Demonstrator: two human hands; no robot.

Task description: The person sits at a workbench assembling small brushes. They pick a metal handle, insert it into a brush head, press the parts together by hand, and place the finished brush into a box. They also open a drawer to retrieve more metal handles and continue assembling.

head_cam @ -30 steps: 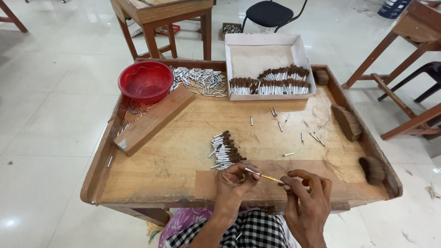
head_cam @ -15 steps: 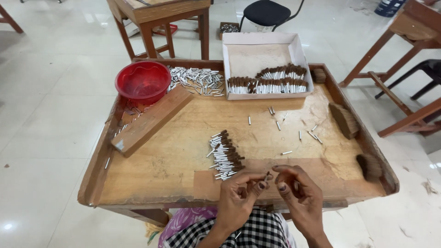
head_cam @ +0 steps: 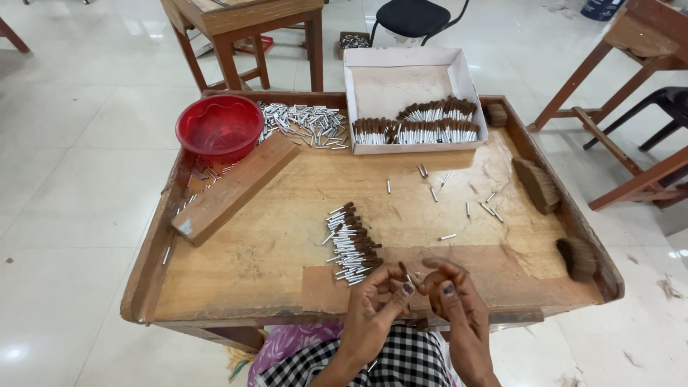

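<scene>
Both hands drawn closer since earlier frame. Left hand [head_cam: 373, 304] and right hand [head_cam: 451, 297]: fingers [head_cam: 401, 290] pinched together on thin small piece, barely visible. Pile of brown-tipped silver tubes [head_cam: 351, 247] just beyond left fingers on rough wooden desk [head_cam: 272, 251].

One package shows: an open white cardboard box [head_cam: 412, 89], shallow and rectangular, at the far edge of the desk [head_cam: 287, 244], right of the middle. Its floor is pale and bare at the back. Rows of small brown-tipped metal tubes [head_cam: 423, 125] lie along its near wall. No labels, signs or screens are visible.
</scene>
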